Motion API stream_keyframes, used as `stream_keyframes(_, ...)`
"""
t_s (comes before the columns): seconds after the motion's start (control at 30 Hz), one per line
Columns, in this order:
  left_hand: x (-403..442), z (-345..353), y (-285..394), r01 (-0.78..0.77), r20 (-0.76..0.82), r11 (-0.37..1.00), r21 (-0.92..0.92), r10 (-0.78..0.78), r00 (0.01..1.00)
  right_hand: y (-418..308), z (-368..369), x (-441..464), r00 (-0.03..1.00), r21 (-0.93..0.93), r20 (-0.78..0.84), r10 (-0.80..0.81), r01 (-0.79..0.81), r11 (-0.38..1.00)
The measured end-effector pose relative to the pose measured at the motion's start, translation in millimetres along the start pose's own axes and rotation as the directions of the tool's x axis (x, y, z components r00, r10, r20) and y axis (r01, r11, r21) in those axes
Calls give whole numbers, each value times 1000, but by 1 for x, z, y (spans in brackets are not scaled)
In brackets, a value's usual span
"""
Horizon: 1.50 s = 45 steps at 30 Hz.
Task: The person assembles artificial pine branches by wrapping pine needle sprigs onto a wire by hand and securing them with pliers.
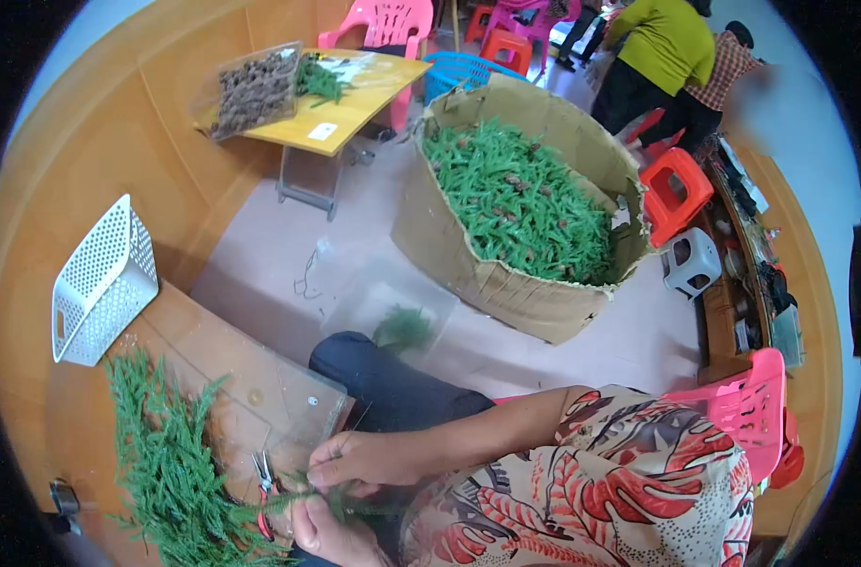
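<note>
Both the right hand (pixel 350 461) and left hand (pixel 328 531) pinch an artificial pine sprig (pixel 281 500) near centre, right of the greenery heap (pixel 161 454); it looks light and springy (probably prickly), best gripped by its stem.

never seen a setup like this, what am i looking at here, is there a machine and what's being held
There's no machine, just a seated person's bare hands. The single picture comes from a camera on their head, looking forward and down. The left hand pinches a green sprig; the right hand is close above it, its exact grip hard to tell. On the worktable lie a pile of green sprigs, red-handled pliers and a white perforated basket. Beyond stands a large cardboard box filled with more greenery.
</note>
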<state>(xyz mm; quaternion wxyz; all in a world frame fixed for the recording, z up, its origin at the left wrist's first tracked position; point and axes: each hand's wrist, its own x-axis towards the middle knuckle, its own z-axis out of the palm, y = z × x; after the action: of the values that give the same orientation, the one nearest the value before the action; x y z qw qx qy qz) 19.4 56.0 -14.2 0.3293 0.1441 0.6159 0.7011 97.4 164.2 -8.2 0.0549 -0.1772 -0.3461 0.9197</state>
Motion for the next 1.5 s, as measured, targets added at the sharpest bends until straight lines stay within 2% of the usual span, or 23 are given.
stream_keyframes(0.07, -3, -4, 6, -67, -15, 989, 133, 69, 997, -3, 6, -3, 999, 5, 33, -1, 1, 1000)
stream_keyframes(0.1, -3, -12, 8, 15, 118, 1000, -12, -14, 993, -3, 7, -2, 1000, -16, 15, -9, 9, 1000)
stream_keyframes(0.2, -8, -9, 11, 231, 52, 942, -244, -225, 973, 0, 7, 3, 999, -69, -35, -34, 31, 997)
stream_keyframes(0.3, -17, 15, 42, 316, -35, 905, -284, -339, 940, 2, 9, -2, 995, -91, -87, -57, 49, 995)
stream_keyframes(0.4, -16, -4, 25, 447, 7, 876, -180, -453, 891, 6, 6, -3, 991, -78, -121, -56, 47, 996)
stream_keyframes(0.47, -20, -20, -6, 20, 97, 989, 145, -34, 995, 9, 4, -4, 989, -77, -141, -47, 37, 996)
stream_keyframes(0.5, -22, -19, -7, -212, 188, 935, 283, 163, 969, 10, 3, -3, 994, -91, -112, -4, -7, 996)
stream_keyframes(0.6, -24, -12, 0, -88, 158, 949, 304, 41, 987, 12, -10, -3, 997, -125, -30, 74, -77, 989)
stream_keyframes(0.7, -25, -16, -14, -368, 216, 846, 386, 305, 928, 15, -13, -4, 999, -123, -5, 53, -53, 991)
stream_keyframes(0.77, -25, -11, -11, -615, 342, 677, 405, 511, 788, 9, -6, -7, 997, -127, -62, 42, -50, 991)
stream_keyframes(0.8, -23, -13, -12, -615, 346, 675, 407, 510, 788, 6, -7, -9, 996, -141, -57, 67, -74, 987)
stream_keyframes(0.83, -19, -15, -13, -467, 308, 826, 315, 376, 874, 5, -11, -8, 994, -139, -42, 102, -107, 984)
stream_keyframes(0.87, -15, -18, -15, -183, 236, 980, 78, 160, 958, 11, -18, -4, 993, -117, 1, 121, -120, 986)
stream_keyframes(0.9, -11, -20, -14, 81, 206, 974, -211, -36, 978, -7, -6, -15, 986, -143, -60, 158, -165, 976)
stream_keyframes(0.93, -10, -22, -13, 222, 203, 884, -411, -149, 968, -7, -8, -16, 989, -89, -18, 146, -147, 985)
stream_keyframes(0.97, -9, -26, -13, 297, 224, 798, -524, -208, 952, -18, -2, -21, 979, -82, -85, 183, -190, 978)
stream_keyframes(1.0, -5, -32, -14, 337, 356, 727, -598, -136, 925, -16, -3, -18, 978, -117, -95, 186, -197, 974)
stream_keyframes(1.03, -9, -31, -10, 311, 321, 755, -578, -140, 937, -22, 3, -20, 981, -157, -137, 138, -159, 975)
stream_keyframes(1.07, -12, -21, 8, 325, 315, 753, -572, -165, 935, -21, 6, -20, 993, -89, -103, 53, -63, 994)
stream_keyframes(1.1, -16, -20, 7, 234, 192, 792, -564, -150, 970, -21, 11, -20, 990, -98, -117, 78, -90, 991)
stream_keyframes(1.23, -12, -19, 21, 185, 298, 809, -558, -12, 954, -29, 20, -22, 999, -32, -38, 29, -30, 999)
stream_keyframes(1.37, -16, -20, 15, 54, 125, 908, -416, -1, 992, -22, 17, -19, 1000, -11, -10, 28, -28, 1000)
stream_keyframes(1.5, -9, -40, 6, 7, 216, 918, -397, 86, 973, -30, 20, -21, 998, -32, -6, 56, -56, 998)
